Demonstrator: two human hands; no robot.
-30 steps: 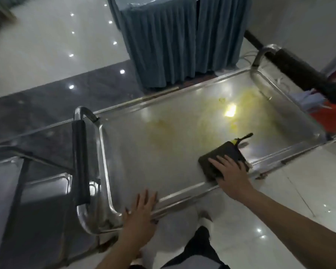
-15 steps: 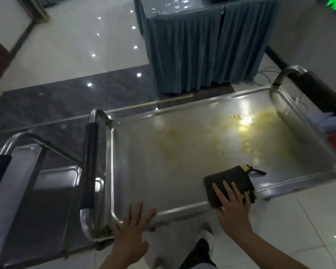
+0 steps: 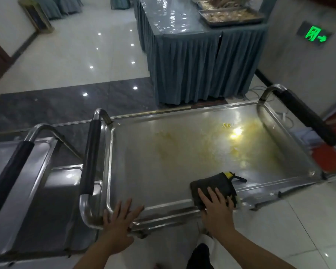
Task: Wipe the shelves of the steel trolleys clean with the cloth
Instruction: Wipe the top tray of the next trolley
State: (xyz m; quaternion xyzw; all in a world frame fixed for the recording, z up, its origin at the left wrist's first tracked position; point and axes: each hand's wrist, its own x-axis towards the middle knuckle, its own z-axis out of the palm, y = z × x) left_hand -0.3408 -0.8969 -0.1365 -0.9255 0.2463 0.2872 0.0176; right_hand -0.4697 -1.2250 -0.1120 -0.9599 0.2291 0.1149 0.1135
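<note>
Top shelf of the steel trolley taken as landmark.

Right hand flat, fingers straight and spread, pressing down on the dark cloth; nothing curled round it. Cloth folded, lying on the shelf at the near rim, right of centre, near edge partly over the rim under the palm. Yellow tag and a dark strap sticking out of the cloth's far right corner, onto the shelf.

Left hand also flat, fingers splayed, resting on the shelf's near left corner rim; holding nothing.

Yellow smears across the shelf's far right half, with a bright light glare in the middle; near left half plain grey steel.

Black-sleeved handle on the shelf's left end, another on the right end. Second trolley just left of the shelf, apart from it. Skirted blue table beyond the shelf's far edge, metal tray on top, contents blurred. Green exit sign on the wall, far right of the shelf.
</note>
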